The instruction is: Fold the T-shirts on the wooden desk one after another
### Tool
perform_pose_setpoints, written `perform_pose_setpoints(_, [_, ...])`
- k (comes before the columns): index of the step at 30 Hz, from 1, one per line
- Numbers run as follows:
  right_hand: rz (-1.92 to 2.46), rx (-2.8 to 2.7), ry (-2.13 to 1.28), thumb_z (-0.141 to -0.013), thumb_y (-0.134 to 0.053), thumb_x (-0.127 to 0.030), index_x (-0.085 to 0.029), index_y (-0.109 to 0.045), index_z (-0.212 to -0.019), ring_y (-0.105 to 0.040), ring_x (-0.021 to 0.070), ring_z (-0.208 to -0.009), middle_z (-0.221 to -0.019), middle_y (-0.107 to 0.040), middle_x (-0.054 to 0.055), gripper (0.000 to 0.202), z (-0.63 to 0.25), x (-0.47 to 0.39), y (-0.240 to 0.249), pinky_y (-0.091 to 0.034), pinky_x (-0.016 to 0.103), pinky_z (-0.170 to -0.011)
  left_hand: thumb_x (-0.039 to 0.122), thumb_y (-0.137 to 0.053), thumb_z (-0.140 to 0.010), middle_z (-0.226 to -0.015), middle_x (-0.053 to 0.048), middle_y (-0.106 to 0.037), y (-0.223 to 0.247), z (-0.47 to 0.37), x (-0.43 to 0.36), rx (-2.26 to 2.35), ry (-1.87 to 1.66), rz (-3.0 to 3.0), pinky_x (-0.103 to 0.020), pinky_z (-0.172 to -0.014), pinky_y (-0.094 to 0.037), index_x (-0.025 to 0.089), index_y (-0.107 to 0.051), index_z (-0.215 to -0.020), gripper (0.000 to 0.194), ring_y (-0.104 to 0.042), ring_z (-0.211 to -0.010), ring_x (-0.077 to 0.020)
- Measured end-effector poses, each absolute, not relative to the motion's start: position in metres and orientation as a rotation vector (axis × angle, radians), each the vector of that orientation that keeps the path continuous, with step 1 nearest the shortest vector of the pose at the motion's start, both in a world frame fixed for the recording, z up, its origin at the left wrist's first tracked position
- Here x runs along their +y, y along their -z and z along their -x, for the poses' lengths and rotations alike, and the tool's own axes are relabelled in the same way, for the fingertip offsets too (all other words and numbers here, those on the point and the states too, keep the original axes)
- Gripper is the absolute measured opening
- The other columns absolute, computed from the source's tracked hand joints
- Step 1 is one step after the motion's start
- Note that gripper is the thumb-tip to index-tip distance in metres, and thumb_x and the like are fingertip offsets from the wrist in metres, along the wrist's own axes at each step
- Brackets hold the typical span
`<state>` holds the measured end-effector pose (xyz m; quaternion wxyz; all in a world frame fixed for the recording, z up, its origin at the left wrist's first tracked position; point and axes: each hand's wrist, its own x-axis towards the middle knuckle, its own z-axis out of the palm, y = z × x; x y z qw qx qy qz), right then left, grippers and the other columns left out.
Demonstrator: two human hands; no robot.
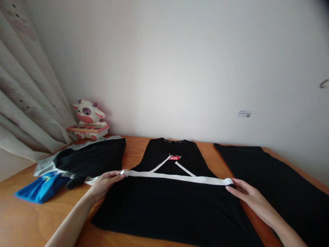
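A white waistband [177, 177] with two loose white drawstrings [160, 164] stretches across a black sleeveless top [154, 151], which lies flat and shows a red printed label. Black fabric [164, 209] spreads below the band; whether it belongs to the band's garment or to the top cannot be told. At the band's left end, my left hand [109, 181] pinches the white edge between thumb and fingers. My right hand [246, 193] grips the right end the same way, thumb toward me.
Piled clothes, black [92, 159], white and blue [42, 188], lie at the left of the wooden table [15, 212]. Behind them sits a cow toy [88, 118] with a keyboard. Another black garment [277, 178] lies at the right. A curtain hangs at the left.
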<state>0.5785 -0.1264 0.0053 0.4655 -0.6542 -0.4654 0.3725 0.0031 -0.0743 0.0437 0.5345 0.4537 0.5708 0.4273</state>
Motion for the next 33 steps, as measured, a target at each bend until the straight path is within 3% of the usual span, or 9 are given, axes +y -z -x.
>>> perform_pose_setpoints(4, [1.549, -1.168, -1.08, -0.059, -0.088, -0.049, -0.023, -0.076, -0.107, -0.067, 0.0348, -0.116, -0.114, -0.076, 0.01, 0.056, -0.58, -0.132, -0.011, -0.053, 0.044, -0.103, 0.064, -0.085, -0.06, -0.082, -0.003, -0.077, -0.043, -0.006, -0.072, 1.36, -1.205, -1.057, -0.03, -0.068, -0.061, 0.022, -0.072, -0.095, 0.056, -0.075, -0.079, -0.024])
perform_pose_setpoints(10, [1.438, -1.081, -1.077, -0.063, -0.085, -0.056, -0.022, -0.074, -0.105, -0.07, 0.0344, -0.11, -0.113, -0.076, 0.011, 0.056, -0.574, -0.132, -0.014, -0.053, 0.047, -0.102, 0.077, -0.075, -0.063, -0.073, 0.0, -0.074, -0.043, -0.013, -0.071, 1.453, -1.197, -1.096, -0.03, -0.058, -0.059, 0.024, -0.069, -0.106, 0.069, -0.073, -0.068, -0.0239])
perform_pose_setpoints(16, [1.435, -1.098, -0.939, -0.063, -0.083, -0.061, -0.021, -0.074, -0.106, -0.069, 0.0344, -0.11, -0.11, -0.077, 0.011, 0.06, -0.572, -0.129, -0.01, -0.055, 0.044, -0.098, 0.087, -0.065, -0.062, -0.097, -0.006, -0.078, -0.044, -0.013, -0.069, 1.548, -1.394, -1.353, -0.031, -0.079, -0.06, 0.02, -0.071, -0.113, 0.084, -0.071, -0.101, -0.0306])
perform_pose_setpoints(18, [1.391, -1.081, -0.91, -0.064, -0.081, -0.061, -0.021, -0.072, -0.109, -0.071, 0.0332, -0.107, -0.111, -0.077, 0.01, 0.061, -0.571, -0.127, -0.005, -0.056, 0.043, -0.096, 0.087, -0.063, -0.064, -0.097, -0.007, -0.078, -0.039, -0.01, -0.065, 1.601, -1.46, -1.371, -0.031, -0.079, -0.06, 0.019, -0.069, -0.117, 0.086, -0.07, -0.104, -0.0309])
perform_pose_setpoints(26, [1.651, -1.073, -0.617, -0.056, -0.075, -0.062, -0.023, -0.072, -0.097, -0.072, 0.0343, -0.101, -0.097, -0.079, 0.01, 0.056, -0.564, -0.111, 0.004, -0.053, 0.046, -0.097, 0.067, -0.072, -0.063, -0.094, -0.009, -0.078, -0.031, -0.01, -0.049, 1.731, -1.332, -1.393, -0.035, -0.084, -0.059, 0.021, -0.07, -0.097, 0.057, -0.073, -0.099, -0.031])
perform_pose_setpoints(30, [1.722, -1.042, -0.84, -0.062, -0.072, -0.07, -0.023, -0.072, -0.092, -0.074, 0.0285, -0.086, -0.091, -0.078, 0.009, 0.056, -0.579, -0.144, -0.004, -0.059, 0.036, -0.073, 0.071, -0.073, -0.055, -0.071, -0.004, -0.072, -0.038, 0.009, -0.076, 1.752, -1.103, -1.417, -0.032, -0.055, -0.053, 0.022, -0.068, -0.093, 0.063, -0.069, -0.064, -0.0258])
perform_pose_setpoints(33, [1.851, -1.275, -1.047, -0.071, -0.066, -0.076, -0.023, -0.073, -0.08, -0.067, 0.0213, -0.064, -0.07, -0.071, 0.005, 0.054, -0.589, -0.188, -0.007, -0.05, 0.027, -0.052, 0.076, -0.072, -0.053, -0.056, 0.001, -0.06, -0.034, 0.029, -0.113, 1.74, -0.818, -1.526, -0.029, -0.046, -0.044, 0.023, -0.068, -0.077, 0.058, -0.057, -0.051, -0.0204])
